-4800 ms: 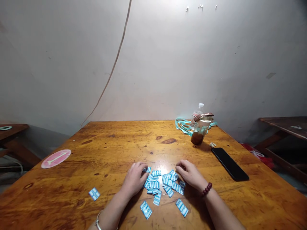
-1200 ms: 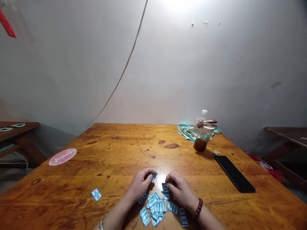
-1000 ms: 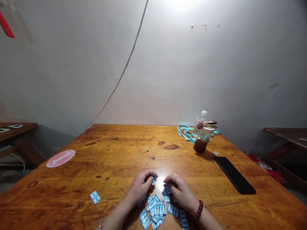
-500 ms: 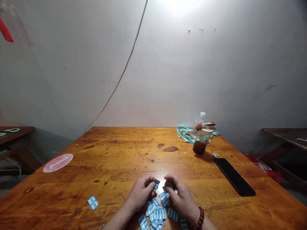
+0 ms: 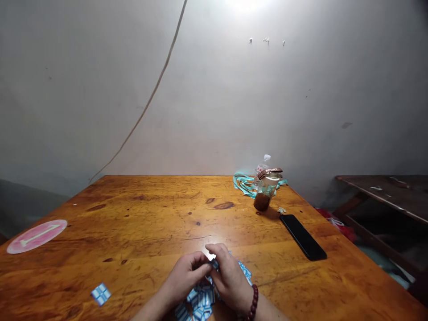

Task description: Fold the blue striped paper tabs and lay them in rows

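Observation:
My left hand point(image 5: 187, 273) and my right hand point(image 5: 231, 280) meet over the near middle of the table. Between their fingertips shows a small blue-and-white piece point(image 5: 214, 264) with a dark edge, largely covered by the fingers. Both hands are closed in a pinch; the exact grip of each is partly hidden. Beneath and around them lies a heap of flat blue-and-white striped pieces point(image 5: 201, 298). More of these pieces stick out to the right of my right hand. Off to the left, a blue-and-white square point(image 5: 100, 294) divided into four panels lies flat by itself.
On the wooden table point(image 5: 150, 223) a black phone point(image 5: 302, 237) lies at right. Behind it stand a brown-strapped cup point(image 5: 263, 199) with dark liquid and a clear bottle point(image 5: 264, 166), beside a turquoise strap point(image 5: 243, 183). A pink round sticker point(image 5: 36, 236) marks the left side.
My hands, apart before with a dark-edged piece in each, have come together so their fingertips meet. The view has turned to the right, shifting the table and its items leftward.

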The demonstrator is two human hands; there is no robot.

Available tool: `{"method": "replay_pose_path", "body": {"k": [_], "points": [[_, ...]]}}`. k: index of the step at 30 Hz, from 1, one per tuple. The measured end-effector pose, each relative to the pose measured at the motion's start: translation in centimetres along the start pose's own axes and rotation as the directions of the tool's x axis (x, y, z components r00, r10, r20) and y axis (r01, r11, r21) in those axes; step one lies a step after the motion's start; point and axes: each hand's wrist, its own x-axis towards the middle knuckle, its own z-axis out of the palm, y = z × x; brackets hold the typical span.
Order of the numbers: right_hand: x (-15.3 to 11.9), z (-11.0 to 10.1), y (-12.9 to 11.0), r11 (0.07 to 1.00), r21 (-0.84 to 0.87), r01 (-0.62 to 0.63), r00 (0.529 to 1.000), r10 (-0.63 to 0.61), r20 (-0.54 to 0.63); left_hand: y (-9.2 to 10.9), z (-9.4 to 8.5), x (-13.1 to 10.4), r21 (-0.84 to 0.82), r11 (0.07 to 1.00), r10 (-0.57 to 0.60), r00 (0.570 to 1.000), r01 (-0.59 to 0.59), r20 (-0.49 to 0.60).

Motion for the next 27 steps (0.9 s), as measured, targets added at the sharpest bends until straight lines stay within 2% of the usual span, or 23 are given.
{"method": "replay_pose_path", "body": {"k": [5,8,12,16,22,25,27], "points": [[0.1,-0.5,-0.1,0.99,-0.006,-0.141,0.99,0.141,-0.008,-0.3,-0.1,0.2,-0.118,0.99,-0.079,0.996,0.074,-0.04],[0.2,-0.6,0.2,0.986,0.004,-0.169,0.986,0.169,0.005,-0.2,0.0,0.0,-0.162,0.984,-0.074,0.997,0.068,-0.032],[0.3,-0.3,0.8,0.976,0.034,-0.215,0.977,0.215,0.009,-0.2,0.1,-0.3,-0.127,0.991,-0.041,0.999,0.042,0.009],[0.2,-0.1,1.2,0.967,0.04,-0.253,0.966,0.255,-0.035,-0.2,-0.1,-0.3,-0.063,0.998,-0.028,0.999,0.03,0.03],[0.3,0.0,1.0,0.964,0.086,-0.251,0.967,0.254,-0.029,0.4,-0.2,-0.2,0.112,0.99,0.09,0.993,-0.082,-0.075],[0.4,-0.2,1.1,0.968,0.079,-0.238,0.969,0.243,-0.054,0.5,-0.6,-0.1,0.005,1.0,0.028,0.989,-0.027,-0.146],[0.4,-0.3,1.0,0.977,0.031,-0.209,0.976,0.21,-0.06,0.2,-1.2,0.1,-0.094,0.996,-0.02,0.969,-0.003,-0.248]]}}
